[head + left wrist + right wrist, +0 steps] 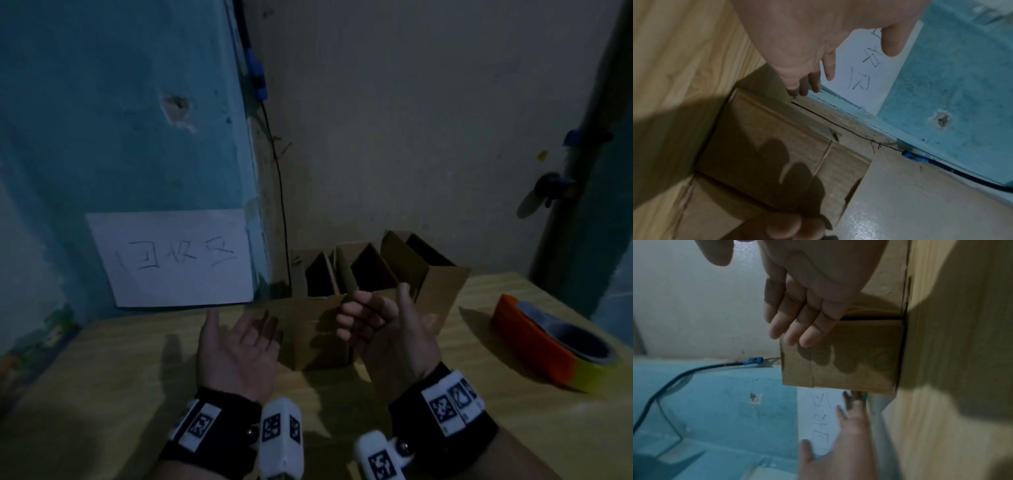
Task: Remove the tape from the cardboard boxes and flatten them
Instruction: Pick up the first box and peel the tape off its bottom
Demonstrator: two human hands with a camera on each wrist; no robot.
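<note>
Several open brown cardboard boxes (359,274) stand in a row at the back of the wooden table (102,394), flaps up. The nearest box (308,335) sits between my hands. A pale strip of tape (807,121) runs along its edge in the left wrist view. My left hand (239,329) hovers palm up at this box's left side, fingers straight, holding nothing. My right hand (373,311) hangs in front of an upright flap (347,277), fingers loosely curled and empty. The right wrist view has its fingers (797,324) just over the box's upper edge (838,361).
An orange and yellow tape roll (555,346) lies at the table's right. A white sheet with handwriting (171,257) hangs on the blue wall at left. A black cable (281,192) runs down the corner behind the boxes. A larger box (442,291) stands to the right.
</note>
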